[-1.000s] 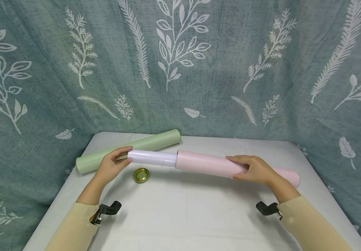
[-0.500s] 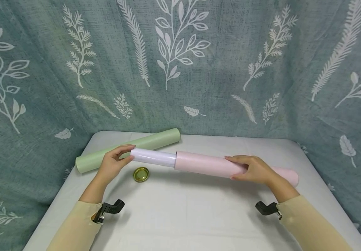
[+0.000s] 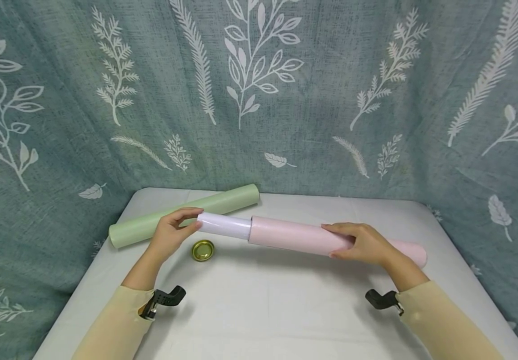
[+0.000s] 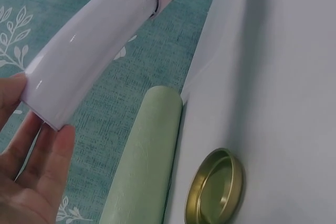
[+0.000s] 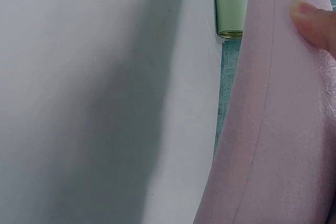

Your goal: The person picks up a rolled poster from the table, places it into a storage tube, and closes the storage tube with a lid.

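Pink tube: gripped by right hand, apparently for steadiness. White roll: end pinched by left hand, seemingly for alignment.

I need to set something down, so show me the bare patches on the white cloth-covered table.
Bare: the table between both beige fabric sleeves; also behind the held pink cylindrical tube. Crowded: the back left, with the light-green cylindrical tube, round gold metallic cap and left hand.

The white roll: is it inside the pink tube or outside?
Partly inside: the white roll sticks out of the pink tube towards the left hand, which pinches it.
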The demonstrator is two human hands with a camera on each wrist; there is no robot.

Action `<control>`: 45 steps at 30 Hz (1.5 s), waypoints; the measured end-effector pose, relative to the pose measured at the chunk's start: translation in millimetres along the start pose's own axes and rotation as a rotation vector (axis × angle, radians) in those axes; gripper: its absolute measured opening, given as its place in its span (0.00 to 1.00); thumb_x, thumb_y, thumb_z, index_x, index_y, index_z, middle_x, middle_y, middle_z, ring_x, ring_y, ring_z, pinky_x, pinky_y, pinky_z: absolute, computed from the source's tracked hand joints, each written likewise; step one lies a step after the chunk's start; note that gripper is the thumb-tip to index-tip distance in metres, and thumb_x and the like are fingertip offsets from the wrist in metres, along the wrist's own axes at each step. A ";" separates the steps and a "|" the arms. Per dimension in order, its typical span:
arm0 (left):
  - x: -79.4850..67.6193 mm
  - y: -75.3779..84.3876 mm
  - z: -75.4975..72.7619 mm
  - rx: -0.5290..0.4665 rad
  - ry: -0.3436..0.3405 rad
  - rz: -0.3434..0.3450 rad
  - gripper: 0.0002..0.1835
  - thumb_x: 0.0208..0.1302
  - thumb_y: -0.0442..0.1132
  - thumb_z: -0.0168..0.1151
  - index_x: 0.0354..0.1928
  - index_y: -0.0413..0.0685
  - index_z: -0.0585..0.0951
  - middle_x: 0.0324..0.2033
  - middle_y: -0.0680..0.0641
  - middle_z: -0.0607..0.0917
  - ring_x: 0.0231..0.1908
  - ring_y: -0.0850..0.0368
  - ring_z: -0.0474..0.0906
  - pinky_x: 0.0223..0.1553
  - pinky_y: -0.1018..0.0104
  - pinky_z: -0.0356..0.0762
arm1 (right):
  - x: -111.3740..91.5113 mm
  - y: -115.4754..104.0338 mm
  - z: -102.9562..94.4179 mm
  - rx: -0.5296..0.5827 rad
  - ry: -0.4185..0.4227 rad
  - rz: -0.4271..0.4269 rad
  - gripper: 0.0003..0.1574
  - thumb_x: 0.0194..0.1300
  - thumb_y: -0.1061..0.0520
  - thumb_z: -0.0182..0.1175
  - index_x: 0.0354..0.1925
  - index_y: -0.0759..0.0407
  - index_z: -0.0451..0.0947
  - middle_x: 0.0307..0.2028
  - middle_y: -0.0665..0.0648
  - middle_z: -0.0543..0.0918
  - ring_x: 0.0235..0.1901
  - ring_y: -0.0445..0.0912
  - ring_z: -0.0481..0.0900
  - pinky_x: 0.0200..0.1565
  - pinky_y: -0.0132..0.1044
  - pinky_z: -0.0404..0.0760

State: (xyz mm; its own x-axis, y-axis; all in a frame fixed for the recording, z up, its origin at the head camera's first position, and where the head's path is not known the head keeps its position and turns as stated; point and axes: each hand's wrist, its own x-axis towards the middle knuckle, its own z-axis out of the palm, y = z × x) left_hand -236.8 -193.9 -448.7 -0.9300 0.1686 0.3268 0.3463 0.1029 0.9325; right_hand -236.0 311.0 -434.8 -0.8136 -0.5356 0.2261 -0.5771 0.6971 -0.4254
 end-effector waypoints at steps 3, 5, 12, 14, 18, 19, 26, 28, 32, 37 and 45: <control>1.1 0.2 3.9 0.000 -0.008 -0.007 0.19 0.67 0.31 0.66 0.58 0.33 0.80 0.59 0.37 0.79 0.56 0.64 0.76 0.51 0.69 0.80 | 0.2 -0.5 0.3 0.000 -0.001 -0.001 0.44 0.51 0.42 0.79 0.65 0.42 0.78 0.59 0.50 0.82 0.57 0.53 0.80 0.50 0.52 0.80; 1.5 0.6 6.5 0.002 -0.014 -0.014 0.19 0.67 0.32 0.66 0.58 0.34 0.80 0.59 0.37 0.78 0.56 0.64 0.76 0.52 0.69 0.80 | 0.5 -0.8 0.4 0.002 -0.004 0.000 0.43 0.51 0.41 0.78 0.65 0.43 0.78 0.59 0.49 0.82 0.57 0.53 0.80 0.50 0.52 0.80; 2.8 -0.7 16.1 -0.008 -0.036 -0.043 0.19 0.65 0.32 0.69 0.57 0.36 0.82 0.59 0.38 0.79 0.56 0.62 0.77 0.51 0.66 0.81 | 1.1 -1.9 0.8 0.012 -0.009 0.011 0.43 0.51 0.40 0.78 0.65 0.41 0.78 0.60 0.49 0.82 0.57 0.53 0.80 0.50 0.52 0.80; 3.2 -0.7 19.3 -0.009 -0.035 -0.050 0.19 0.64 0.32 0.69 0.57 0.36 0.82 0.58 0.40 0.80 0.55 0.59 0.78 0.50 0.66 0.82 | 1.1 -2.2 0.6 0.010 -0.007 0.011 0.43 0.50 0.41 0.79 0.65 0.40 0.78 0.60 0.48 0.82 0.58 0.52 0.80 0.51 0.52 0.80; 4.0 -0.7 25.3 -0.013 -0.037 -0.056 0.19 0.62 0.32 0.71 0.56 0.36 0.83 0.58 0.42 0.80 0.55 0.54 0.78 0.48 0.65 0.83 | 1.2 -2.4 0.9 0.001 -0.001 0.006 0.44 0.50 0.41 0.79 0.65 0.39 0.78 0.60 0.48 0.81 0.58 0.51 0.79 0.52 0.51 0.80; 4.2 -0.5 26.8 -0.016 -0.039 -0.060 0.19 0.62 0.32 0.71 0.55 0.36 0.83 0.58 0.42 0.80 0.55 0.54 0.78 0.48 0.65 0.83 | 1.2 -2.6 1.1 -0.002 -0.002 0.006 0.44 0.50 0.40 0.79 0.65 0.39 0.78 0.60 0.47 0.81 0.59 0.50 0.79 0.52 0.51 0.80; 4.7 -0.9 37.9 -0.042 -0.093 -0.082 0.21 0.62 0.31 0.70 0.57 0.33 0.81 0.60 0.39 0.79 0.58 0.56 0.77 0.50 0.65 0.82 | 1.7 -4.7 1.7 -0.007 -0.002 -0.002 0.43 0.50 0.39 0.78 0.65 0.40 0.78 0.60 0.47 0.81 0.59 0.51 0.79 0.53 0.51 0.80; 4.5 -1.3 41.5 -0.043 -0.107 -0.082 0.21 0.63 0.30 0.70 0.58 0.32 0.81 0.61 0.38 0.79 0.59 0.53 0.76 0.50 0.66 0.81 | 1.9 -5.2 1.9 -0.008 -0.004 0.000 0.44 0.50 0.39 0.78 0.65 0.40 0.78 0.60 0.47 0.81 0.59 0.51 0.79 0.52 0.51 0.80; 5.0 -2.7 48.8 -0.038 -0.124 -0.074 0.21 0.63 0.30 0.69 0.58 0.33 0.81 0.60 0.38 0.79 0.60 0.46 0.75 0.47 0.68 0.81 | 2.2 -5.5 2.6 -0.006 -0.011 0.008 0.44 0.50 0.38 0.78 0.65 0.39 0.78 0.60 0.47 0.81 0.59 0.51 0.79 0.52 0.51 0.80; 5.7 -4.1 56.7 -0.073 -0.140 -0.091 0.22 0.63 0.29 0.69 0.59 0.34 0.80 0.59 0.36 0.80 0.58 0.48 0.77 0.46 0.67 0.82 | 2.1 -4.4 3.6 -0.004 -0.012 0.008 0.44 0.50 0.37 0.78 0.65 0.39 0.77 0.60 0.48 0.81 0.59 0.52 0.79 0.52 0.51 0.80; 8.1 -8.9 65.1 -0.123 -0.147 -0.119 0.21 0.61 0.27 0.69 0.57 0.34 0.81 0.55 0.37 0.81 0.56 0.49 0.79 0.50 0.62 0.82 | 1.0 -3.1 5.0 0.015 -0.025 0.017 0.44 0.51 0.35 0.76 0.66 0.38 0.77 0.61 0.47 0.80 0.60 0.51 0.78 0.51 0.51 0.80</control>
State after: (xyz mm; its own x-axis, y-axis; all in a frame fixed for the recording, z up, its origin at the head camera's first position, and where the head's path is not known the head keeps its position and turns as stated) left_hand -239.3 -129.6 -464.4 -0.9324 0.3039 0.1955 0.2090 0.0122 0.9778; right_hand -234.7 306.0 -437.6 -0.8215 -0.5351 0.1969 -0.5616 0.6994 -0.4422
